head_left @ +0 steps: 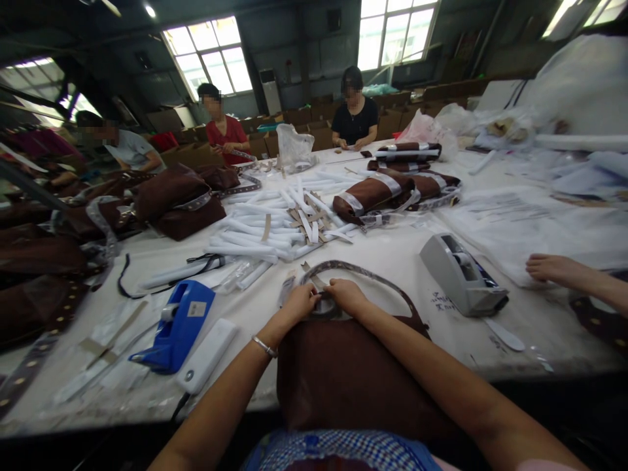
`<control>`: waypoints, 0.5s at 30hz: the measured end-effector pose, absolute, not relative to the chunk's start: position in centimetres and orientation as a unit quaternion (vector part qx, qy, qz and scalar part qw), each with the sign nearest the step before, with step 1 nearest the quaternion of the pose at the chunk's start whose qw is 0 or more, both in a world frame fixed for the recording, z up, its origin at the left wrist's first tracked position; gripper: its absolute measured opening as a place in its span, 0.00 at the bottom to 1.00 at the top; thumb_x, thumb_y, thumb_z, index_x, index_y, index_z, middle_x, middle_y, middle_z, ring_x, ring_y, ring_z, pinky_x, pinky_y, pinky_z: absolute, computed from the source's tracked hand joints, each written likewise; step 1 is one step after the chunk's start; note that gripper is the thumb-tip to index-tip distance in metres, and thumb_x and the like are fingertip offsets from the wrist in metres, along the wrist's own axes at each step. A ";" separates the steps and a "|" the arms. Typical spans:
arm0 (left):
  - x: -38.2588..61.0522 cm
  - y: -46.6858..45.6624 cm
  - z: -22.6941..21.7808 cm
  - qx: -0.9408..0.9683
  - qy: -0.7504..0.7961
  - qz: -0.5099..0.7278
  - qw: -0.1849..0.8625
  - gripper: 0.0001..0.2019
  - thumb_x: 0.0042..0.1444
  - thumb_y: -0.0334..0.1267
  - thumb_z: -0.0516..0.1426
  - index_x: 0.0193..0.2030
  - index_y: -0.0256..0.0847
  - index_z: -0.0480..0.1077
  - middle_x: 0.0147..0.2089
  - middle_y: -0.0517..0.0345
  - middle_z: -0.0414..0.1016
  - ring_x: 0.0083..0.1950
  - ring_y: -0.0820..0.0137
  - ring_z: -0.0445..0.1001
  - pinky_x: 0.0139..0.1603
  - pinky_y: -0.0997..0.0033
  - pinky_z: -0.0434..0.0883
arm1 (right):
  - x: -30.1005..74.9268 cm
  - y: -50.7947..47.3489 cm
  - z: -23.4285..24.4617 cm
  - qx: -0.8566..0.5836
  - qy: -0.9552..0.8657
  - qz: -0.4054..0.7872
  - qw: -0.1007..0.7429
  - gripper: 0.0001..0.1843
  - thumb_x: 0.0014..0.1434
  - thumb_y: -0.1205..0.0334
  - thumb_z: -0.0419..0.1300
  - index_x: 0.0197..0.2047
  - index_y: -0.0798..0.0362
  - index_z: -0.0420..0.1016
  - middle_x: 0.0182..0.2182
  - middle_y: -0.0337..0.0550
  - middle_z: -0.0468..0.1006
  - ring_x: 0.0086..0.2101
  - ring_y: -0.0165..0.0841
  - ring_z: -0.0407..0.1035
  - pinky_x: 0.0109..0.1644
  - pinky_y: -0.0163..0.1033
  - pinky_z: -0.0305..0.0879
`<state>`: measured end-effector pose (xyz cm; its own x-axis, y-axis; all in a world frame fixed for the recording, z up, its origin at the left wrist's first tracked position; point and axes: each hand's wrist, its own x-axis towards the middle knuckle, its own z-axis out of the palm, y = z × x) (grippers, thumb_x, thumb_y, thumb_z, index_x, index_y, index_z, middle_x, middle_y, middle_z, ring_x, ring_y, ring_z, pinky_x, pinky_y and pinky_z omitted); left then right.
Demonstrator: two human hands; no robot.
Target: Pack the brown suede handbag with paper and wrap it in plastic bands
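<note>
A dark brown handbag (353, 373) rests at the table's front edge, against my body. Its studded strap (387, 286), covered in clear plastic, arches over the table behind the bag's top. My left hand (300, 303) is closed in a pinch at the bag's top edge; what lies between its fingertips is too small to make out. Close beside it, my right hand (347, 296) has its fingers closed on the end of a narrow grey-beige strip (316, 281). The two hands nearly meet, and the fingertips partly hide the strap's base.
A blue tape dispenser (179, 327) and a white handheld device (209, 356) lie left; a grey tape dispenser (458, 275) stands right. White foam tubes (255, 229) pile up ahead. Wrapped brown bags (377, 190) lie beyond. Another person's hand (552, 268) rests at right. Several people work across the table.
</note>
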<state>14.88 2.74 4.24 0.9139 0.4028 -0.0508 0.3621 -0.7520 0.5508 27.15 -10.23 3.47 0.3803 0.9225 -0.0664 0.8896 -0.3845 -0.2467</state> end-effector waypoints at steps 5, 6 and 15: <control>13.6 4.0 6.7 0.954 0.086 -0.005 0.286 0.14 0.54 0.27 0.59 0.42 0.50 0.78 0.46 0.57 0.79 0.50 0.65 0.75 0.52 0.69 0.67 | 27.0 -10.2 3.6 -0.816 -0.563 0.100 0.086 0.11 0.66 0.64 0.57 0.47 0.50 0.81 0.42 0.50 0.80 0.43 0.41 0.74 0.43 0.37 0.64; 13.7 4.2 6.9 0.955 0.065 -0.019 0.288 0.14 0.54 0.27 0.61 0.41 0.51 0.78 0.47 0.58 0.78 0.51 0.66 0.75 0.53 0.70 0.67 | 27.0 -10.1 3.7 -0.815 -0.564 0.100 0.086 0.11 0.65 0.64 0.58 0.46 0.51 0.81 0.42 0.50 0.80 0.43 0.42 0.74 0.43 0.38 0.64; 14.9 5.5 7.1 0.959 -0.002 -0.076 0.274 0.10 0.50 0.26 0.62 0.35 0.46 0.77 0.45 0.57 0.77 0.41 0.68 0.75 0.50 0.71 0.69 | 27.2 -10.2 3.3 -0.822 -0.548 0.106 0.110 0.08 0.67 0.63 0.59 0.45 0.56 0.78 0.40 0.45 0.80 0.40 0.36 0.74 0.48 0.44 0.69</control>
<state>14.91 5.45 7.11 0.9885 -0.0449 -0.1445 0.0383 -0.8499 0.5256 27.16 -10.17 3.31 0.3767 0.9248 -0.0532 0.8783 -0.3749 -0.2966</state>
